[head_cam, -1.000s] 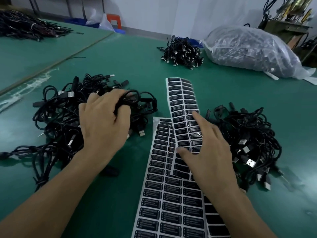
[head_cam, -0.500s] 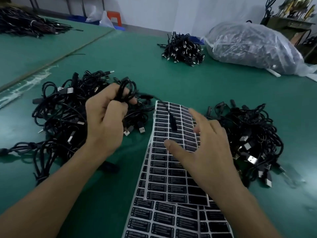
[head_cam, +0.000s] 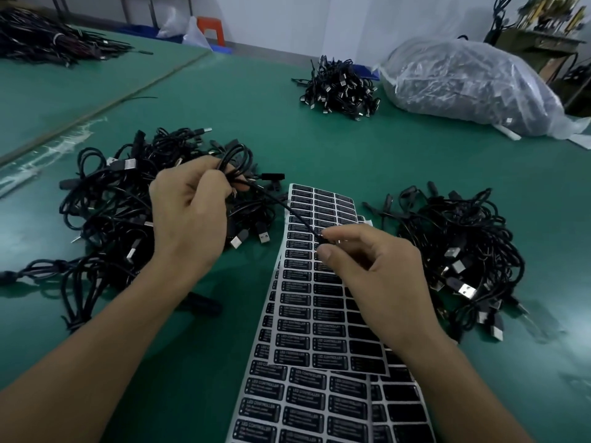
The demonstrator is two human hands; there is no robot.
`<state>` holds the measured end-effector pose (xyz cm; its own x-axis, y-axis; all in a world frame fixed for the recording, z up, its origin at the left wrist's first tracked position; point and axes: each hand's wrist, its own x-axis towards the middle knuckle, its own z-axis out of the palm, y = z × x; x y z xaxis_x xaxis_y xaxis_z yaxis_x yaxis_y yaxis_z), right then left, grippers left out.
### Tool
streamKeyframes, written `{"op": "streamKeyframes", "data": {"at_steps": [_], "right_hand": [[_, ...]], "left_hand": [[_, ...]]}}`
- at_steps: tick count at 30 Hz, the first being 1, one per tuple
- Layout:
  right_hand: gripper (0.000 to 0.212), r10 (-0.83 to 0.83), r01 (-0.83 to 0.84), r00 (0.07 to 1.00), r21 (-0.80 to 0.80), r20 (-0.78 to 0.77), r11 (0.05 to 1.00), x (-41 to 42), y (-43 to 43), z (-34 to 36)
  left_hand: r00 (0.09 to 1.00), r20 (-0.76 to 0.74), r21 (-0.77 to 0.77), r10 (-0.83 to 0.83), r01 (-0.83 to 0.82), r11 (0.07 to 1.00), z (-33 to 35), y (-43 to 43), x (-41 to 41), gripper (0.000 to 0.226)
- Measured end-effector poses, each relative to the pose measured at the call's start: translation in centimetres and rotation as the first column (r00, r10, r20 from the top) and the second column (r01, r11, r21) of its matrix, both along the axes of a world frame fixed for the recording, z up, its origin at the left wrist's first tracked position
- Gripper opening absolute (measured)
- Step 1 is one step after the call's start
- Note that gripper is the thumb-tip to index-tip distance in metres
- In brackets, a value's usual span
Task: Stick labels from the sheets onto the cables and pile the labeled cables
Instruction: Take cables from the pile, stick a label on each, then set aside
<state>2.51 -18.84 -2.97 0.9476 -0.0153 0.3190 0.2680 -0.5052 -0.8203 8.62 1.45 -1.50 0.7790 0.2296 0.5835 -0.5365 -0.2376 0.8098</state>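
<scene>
My left hand grips the coiled part of a black cable just above the big cable heap on the left. One straight end of that cable stretches right and down to my right hand, which pinches it between thumb and forefinger over the label sheets. The sheets, rows of black labels on white backing, overlap on the green table in front of me. A second heap of black cables lies right of the sheets.
The green table carries a smaller cable pile at the back and a clear plastic bag of cables at the back right. More cables lie on the neighbouring table, far left.
My left hand lifted a coiled cable out of the left heap. My right hand left the label sheet, rose and took hold of the cable's loose end. The top sheet now lies flat.
</scene>
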Motion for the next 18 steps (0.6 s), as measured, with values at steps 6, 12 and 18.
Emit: {"op": "streamKeyframes", "data": {"at_steps": [6, 12, 18], "right_hand": [[0.022, -0.048, 0.048, 0.999, 0.092, -0.001, 0.995, 0.3, -0.4, 0.1], [0.021, -0.015, 0.024, 0.989, -0.06, 0.145, 0.998, 0.4, -0.4, -0.1], [0.016, 0.136, -0.074, 0.942, -0.205, 0.308, 0.976, 0.4, -0.5, -0.2]], "left_hand": [[0.94, -0.158, 0.375, 0.304, -0.227, 0.899, 0.1, 0.5, -0.4, 0.039], [0.931, 0.206, 0.793, 0.3, -0.338, 0.507, 0.5, -0.6, -1.5, 0.046], [0.991, -0.042, 0.896, -0.129, 0.094, 0.433, 0.6, -3.5, -3.2, 0.055]]}}
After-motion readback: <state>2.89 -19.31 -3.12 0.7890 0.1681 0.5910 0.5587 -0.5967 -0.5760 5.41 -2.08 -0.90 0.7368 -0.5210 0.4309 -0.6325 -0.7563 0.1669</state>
